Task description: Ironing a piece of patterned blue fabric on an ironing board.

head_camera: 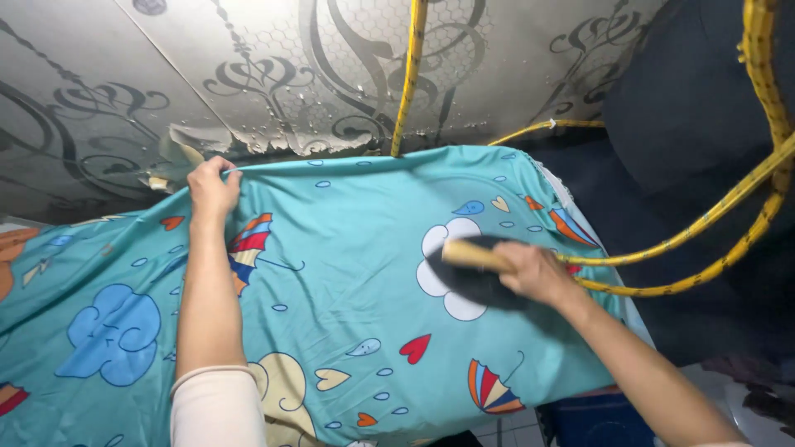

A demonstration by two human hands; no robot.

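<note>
Nearest the camera, two bare forearms reach out over a turquoise printed sheet (348, 273) spread across a padded surface; the left arm wears a cream sleeve (217, 407) pushed up near the elbow. Cartoon clouds, umbrellas, hearts and raindrops cover the cloth. Toward the near right, below the sheet's edge, a blue container (604, 420) sits low, partly hidden.

Midway on the right, the right hand (534, 271) is closed around the pale wooden handle of a dark iron (476, 277), whose flat black body rests on the sheet over a white cloud print. The iron looks slightly blurred. Yellow braided cords (704, 232) run from beside that hand off to the far right, over a dark cloth mass (696, 108).

Farther on the left, the left hand (214, 186) pinches the sheet's far edge between fingers and thumb, lifting it a little into a small ridge.

Beyond the sheet stands a grey panel with dark swirling ornament (273, 66), its surface chipped near the left hand. Another yellow cord (410, 66) hangs down across it to the sheet's far edge.
</note>
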